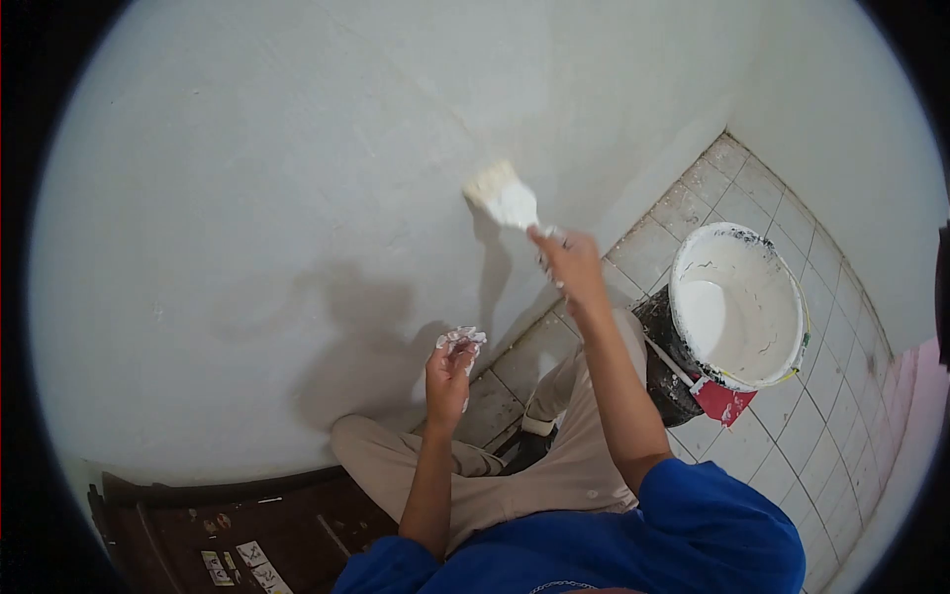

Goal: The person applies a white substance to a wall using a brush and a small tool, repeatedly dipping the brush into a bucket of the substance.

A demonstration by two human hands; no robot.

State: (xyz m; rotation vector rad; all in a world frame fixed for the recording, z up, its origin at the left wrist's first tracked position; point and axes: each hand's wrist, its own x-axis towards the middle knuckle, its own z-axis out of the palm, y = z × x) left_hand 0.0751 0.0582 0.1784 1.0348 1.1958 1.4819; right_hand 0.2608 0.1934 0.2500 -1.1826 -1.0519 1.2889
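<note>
My right hand is wrapped round the handle of a wide paintbrush, whose ferrule and handle are smeared white. Its pale bristles are at the grey-white wall, with the brush's shadow just below them. Lower down, close to the wall, my left hand is closed, palm turned inward. White, paint-smeared stuff shows at its fingertips; I cannot tell whether it is a crumpled rag or only coated fingers. To the right of my leg stands a bucket with a spattered rim and white paint inside.
A red scraper-like tool with a pale handle rests against the bucket's side. Light floor tiles run along the wall's foot to the corner. At lower left is a dark wooden surface with stickers. My bent legs lie between wall and bucket.
</note>
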